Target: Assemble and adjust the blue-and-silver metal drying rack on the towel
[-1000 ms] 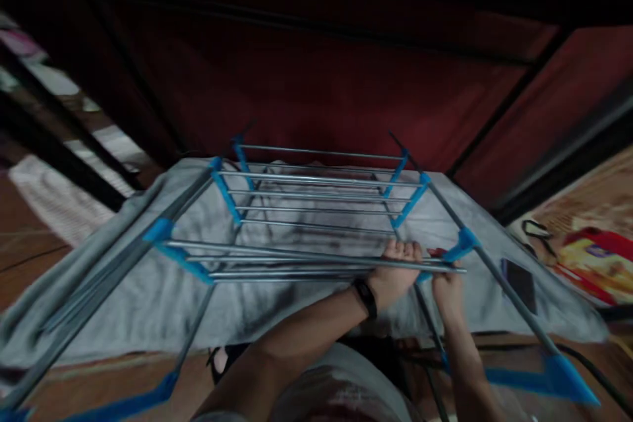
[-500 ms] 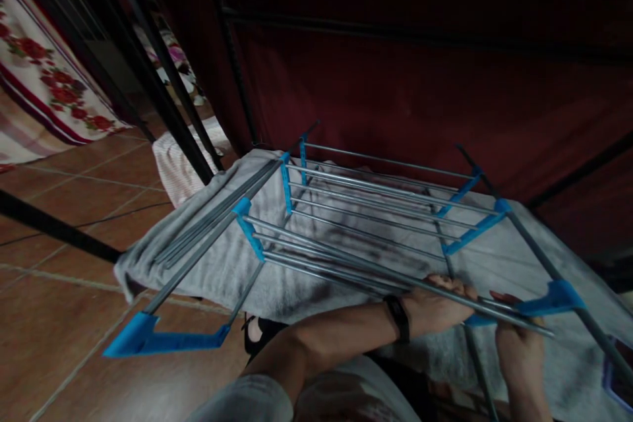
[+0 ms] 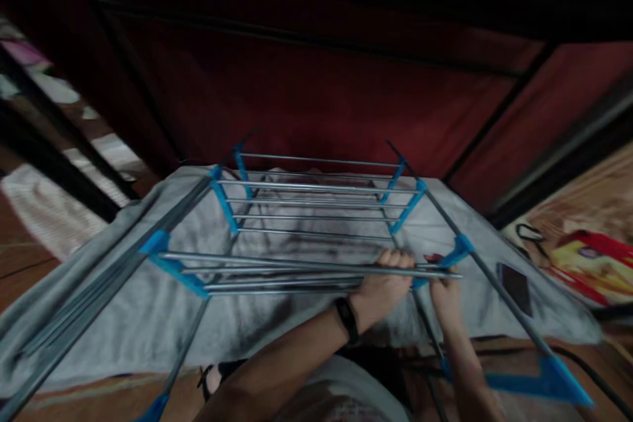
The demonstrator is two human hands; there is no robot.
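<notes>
A drying rack (image 3: 316, 201) of grey metal rods and blue plastic joints stands in front of me, with a grey cloth (image 3: 148, 316) spread beneath its rods. My left hand (image 3: 383, 283), a black band on its wrist, has its fingers curled over the nearest rods towards the right end. My right hand (image 3: 448, 297) is just right of it, closed around the rack under the rods beside a blue joint (image 3: 457, 252); its fingertips are hidden by the rods.
A dark red fabric wall (image 3: 316, 99) with black poles rises behind the rack. A dark flat object (image 3: 514, 285) lies on the cloth at right. A red and yellow item (image 3: 593, 264) sits on a patterned mat. A white cloth (image 3: 34, 211) lies at left.
My view swung left half a second ago and has come back to centre. Both hands have stayed on the near right end of the rack.
</notes>
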